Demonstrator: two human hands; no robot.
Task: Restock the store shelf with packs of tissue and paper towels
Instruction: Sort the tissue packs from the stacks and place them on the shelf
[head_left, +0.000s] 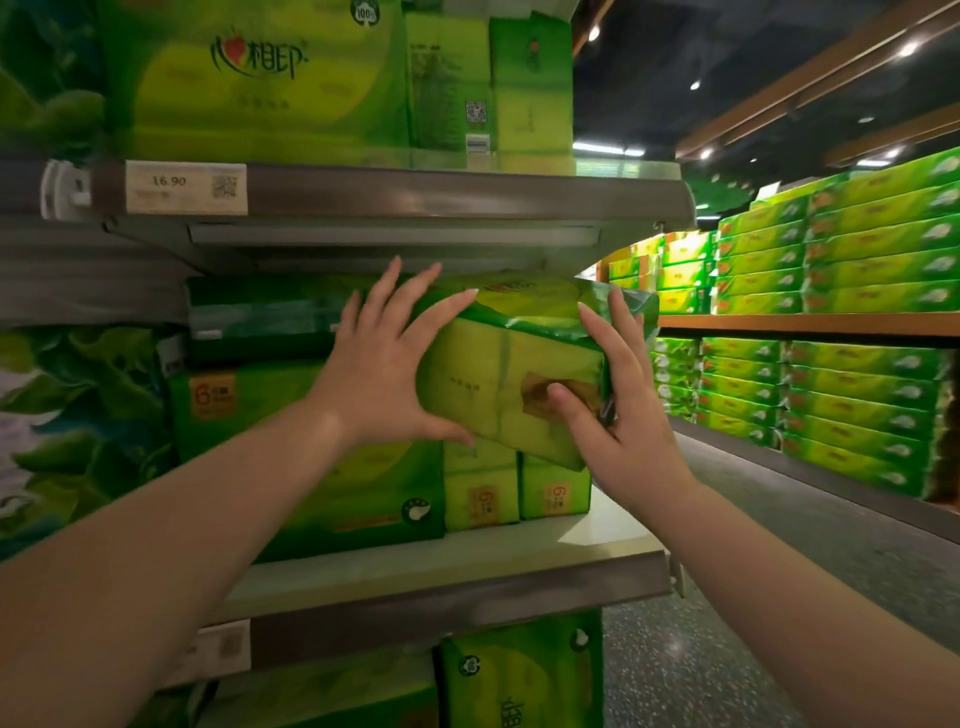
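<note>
A green tissue pack is tilted in the gap between the middle shelf and the upper shelf. It rests on two upright small packs. My left hand is spread wide with straight fingers against the pack's left end, thumb under its lower edge and index finger along its top. My right hand grips the pack's right end, thumb on the front face and fingers behind the wrapper's side.
A large green pack and a dark flat pack fill the left of the middle shelf. More packs stand above a price tag. Another pack sits below. Across the aisle floor, shelves hold stacked green boxes.
</note>
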